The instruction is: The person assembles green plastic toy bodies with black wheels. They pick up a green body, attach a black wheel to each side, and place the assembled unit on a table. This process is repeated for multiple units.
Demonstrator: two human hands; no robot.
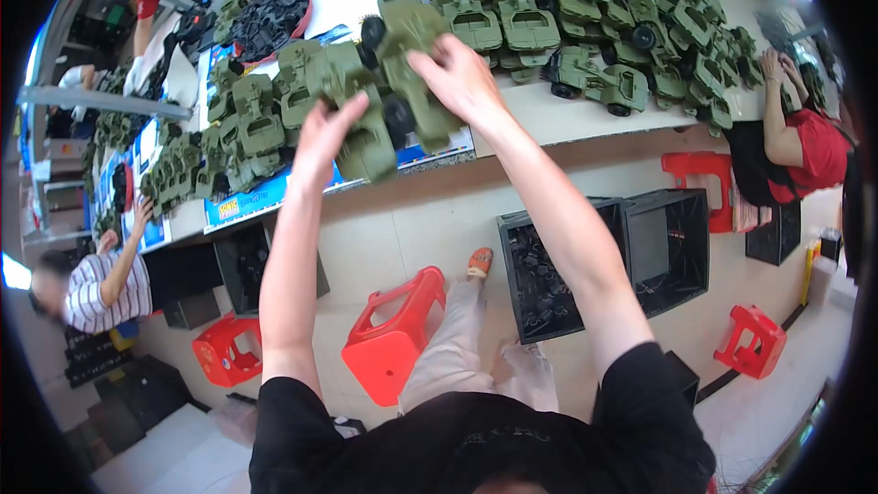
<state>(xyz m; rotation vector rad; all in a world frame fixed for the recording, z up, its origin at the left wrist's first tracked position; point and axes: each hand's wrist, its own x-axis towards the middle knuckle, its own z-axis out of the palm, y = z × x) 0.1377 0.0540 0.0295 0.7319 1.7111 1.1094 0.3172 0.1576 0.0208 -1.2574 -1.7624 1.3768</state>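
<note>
My right hand [460, 82] is closed on an olive-green toy car [410, 32] with black wheels, tilted over the table's front edge and slightly blurred. Close beside it, my left hand [322, 139] grips a second green toy car [369, 151], its thumb lying along the near side. The two toys hang next to each other, and I cannot tell whether they touch. Behind and to the right, many more green toy cars [523, 14] are heaped on the table. Another row of toy cars [254, 119] stands to the left of my left hand.
The long table [549, 119] runs across in front of me. A pile of black parts [267, 18] lies at the back left. Red stools [384, 357] and black crates [668, 247] stand on the floor. A person in red [809, 155] works at right, another in stripes [110, 293] at left.
</note>
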